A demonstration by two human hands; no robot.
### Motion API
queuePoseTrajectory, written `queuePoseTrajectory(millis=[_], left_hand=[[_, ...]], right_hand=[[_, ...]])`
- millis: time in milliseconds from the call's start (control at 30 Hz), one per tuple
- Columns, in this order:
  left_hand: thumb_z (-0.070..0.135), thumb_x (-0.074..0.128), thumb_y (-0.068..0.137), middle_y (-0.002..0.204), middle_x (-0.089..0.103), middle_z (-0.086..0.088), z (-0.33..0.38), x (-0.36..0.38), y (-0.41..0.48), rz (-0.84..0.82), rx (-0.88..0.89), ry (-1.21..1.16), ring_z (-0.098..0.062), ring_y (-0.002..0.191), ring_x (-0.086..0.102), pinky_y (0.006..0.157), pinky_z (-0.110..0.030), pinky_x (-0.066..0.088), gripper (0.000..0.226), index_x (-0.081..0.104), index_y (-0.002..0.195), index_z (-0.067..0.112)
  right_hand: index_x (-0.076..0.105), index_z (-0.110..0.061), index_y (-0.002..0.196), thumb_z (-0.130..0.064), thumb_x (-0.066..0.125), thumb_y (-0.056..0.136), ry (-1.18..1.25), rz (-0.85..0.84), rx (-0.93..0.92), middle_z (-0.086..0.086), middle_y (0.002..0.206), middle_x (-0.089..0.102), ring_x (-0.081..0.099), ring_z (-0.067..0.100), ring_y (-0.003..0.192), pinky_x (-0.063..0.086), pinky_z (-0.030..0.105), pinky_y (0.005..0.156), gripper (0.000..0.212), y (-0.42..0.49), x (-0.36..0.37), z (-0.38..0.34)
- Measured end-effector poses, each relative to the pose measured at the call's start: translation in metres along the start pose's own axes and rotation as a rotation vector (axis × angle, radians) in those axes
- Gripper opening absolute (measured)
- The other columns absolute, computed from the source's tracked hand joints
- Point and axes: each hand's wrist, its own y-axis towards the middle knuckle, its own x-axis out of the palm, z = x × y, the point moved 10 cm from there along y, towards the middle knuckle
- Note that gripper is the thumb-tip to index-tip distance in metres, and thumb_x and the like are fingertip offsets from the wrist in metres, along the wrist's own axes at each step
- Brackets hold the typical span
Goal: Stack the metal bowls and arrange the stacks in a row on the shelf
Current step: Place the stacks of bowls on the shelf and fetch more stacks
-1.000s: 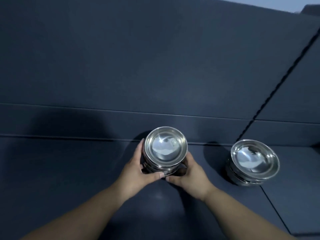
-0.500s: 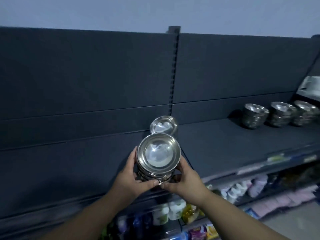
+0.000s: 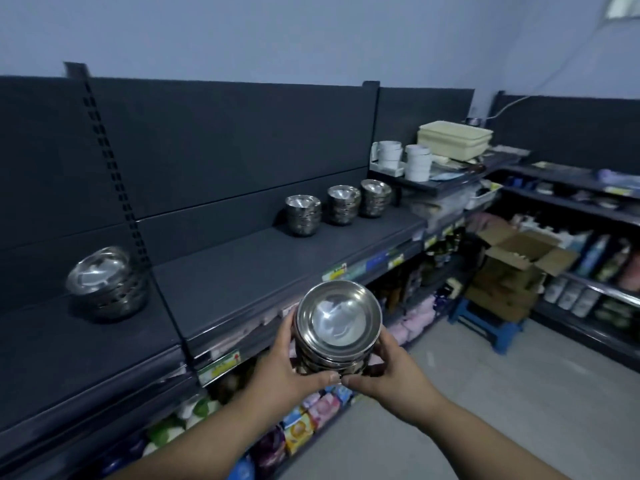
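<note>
Left grip: I am curling my left grip (image 3: 282, 372) round the left side of the held stack of metal bowls (image 3: 337, 323), with the thumb lying across its near base.
Right grip: I am wrapping my right grip (image 3: 396, 374) round the stack's right side, and the 2 thumb tips are almost touching.
Held stack: I am carrying it upright in the air, just near of the shelf (image 3: 242, 271) edge.
Shelf, left: 1 lone stack (image 3: 104, 285) is sitting beside the slotted upright.
Shelf, far right: a row of 3 stacks (image 3: 343, 204) is standing against the back panel, well apart from the lone stack.
Far right: a cardboard box (image 3: 519, 261) is sitting open.
</note>
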Motion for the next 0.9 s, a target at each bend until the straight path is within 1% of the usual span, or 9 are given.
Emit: queuePoseTrajectory(millis=[133,300,367,433,467,600,700,800,900], left_hand=[[0.046,0.092,0.048,0.137,0.049,0.023,0.003,0.047,0.037,-0.071,-0.007,0.007,-0.003,0.129,0.046,0.107,-0.035,0.043,0.12,0.017,0.141,0.058],[0.022,0.089,0.064,0.137,0.047,0.021,-0.003,0.069,0.095,-0.124,-0.004,-0.028,0.004,0.12,0.049,0.092,-0.011,0.046,0.112,0.016,0.144,0.049],[0.014,0.087,0.066,0.132,0.05,0.023,-0.01,0.065,0.13,-0.125,0.006,-0.069,-0.007,0.113,0.058,0.082,-0.019,0.055,0.105,0.021,0.136,0.054],[0.011,0.087,0.066,0.127,0.05,0.026,-0.013,0.053,0.168,-0.113,0.015,-0.105,-0.004,0.11,0.059,0.075,-0.012,0.053,0.104,0.021,0.133,0.055],[0.011,0.088,0.064,0.128,0.051,0.023,-0.017,0.043,0.187,-0.102,0.01,-0.12,0.001,0.112,0.057,0.08,-0.011,0.051,0.108,0.02,0.138,0.051],[0.028,0.092,0.053,0.13,0.057,0.021,-0.026,-0.01,0.252,-0.035,-0.012,-0.143,0.001,0.122,0.053,0.105,-0.032,0.045,0.118,0.021,0.146,0.044],[0.028,0.091,0.055,0.125,0.056,0.032,-0.035,-0.049,0.288,0.024,-0.003,-0.121,0.001,0.121,0.054,0.103,-0.03,0.046,0.109,0.027,0.141,0.047],[0.025,0.092,0.057,0.127,0.057,0.028,-0.057,-0.081,0.306,0.105,-0.041,-0.114,-0.003,0.12,0.056,0.104,-0.035,0.046,0.114,0.023,0.146,0.041],[0.019,0.091,0.058,0.131,0.058,0.017,-0.079,-0.108,0.313,0.201,-0.072,-0.097,-0.008,0.121,0.057,0.105,-0.039,0.046,0.111,0.026,0.146,0.034]], right_hand=[[0.041,-0.039,0.131,0.001,0.08,0.071,0.031,0.108,0.029,-0.013,0.112,0.066,0.07,0.004,0.086,0.054,0.018,0.069,0.082,0.002,-0.052,0.019],[0.035,-0.038,0.137,0.0,0.082,0.071,0.043,0.16,0.094,-0.005,0.125,0.06,0.074,0.016,0.082,0.057,0.025,0.069,0.089,0.045,-0.082,0.04],[0.035,-0.035,0.138,-0.002,0.082,0.071,0.032,0.172,0.103,-0.005,0.126,0.061,0.073,0.019,0.087,0.059,0.03,0.075,0.088,0.078,-0.087,0.044],[0.038,-0.035,0.136,-0.009,0.085,0.067,0.015,0.168,0.091,-0.005,0.126,0.063,0.069,0.015,0.101,0.057,0.034,0.088,0.087,0.118,-0.089,0.04],[0.039,-0.035,0.136,-0.015,0.087,0.064,0.006,0.157,0.093,-0.006,0.126,0.063,0.066,0.013,0.108,0.055,0.037,0.093,0.089,0.139,-0.086,0.037],[0.04,-0.036,0.137,-0.029,0.09,0.06,-0.028,0.092,0.102,-0.012,0.127,0.062,0.058,0.003,0.117,0.05,0.036,0.102,0.093,0.229,-0.068,0.025],[0.039,-0.039,0.137,-0.039,0.088,0.056,-0.057,0.025,0.101,-0.015,0.13,0.059,0.055,-0.002,0.116,0.05,0.031,0.098,0.094,0.288,-0.044,0.015],[0.039,-0.031,0.138,-0.023,0.088,0.065,-0.014,-0.08,0.099,-0.013,0.129,0.057,0.056,-0.01,0.108,0.05,0.01,0.077,0.089,0.333,-0.014,0.014],[0.038,-0.032,0.14,-0.025,0.09,0.064,-0.004,-0.178,0.087,-0.014,0.129,0.058,0.057,-0.007,0.111,0.05,0.012,0.086,0.092,0.366,0.015,0.018]])
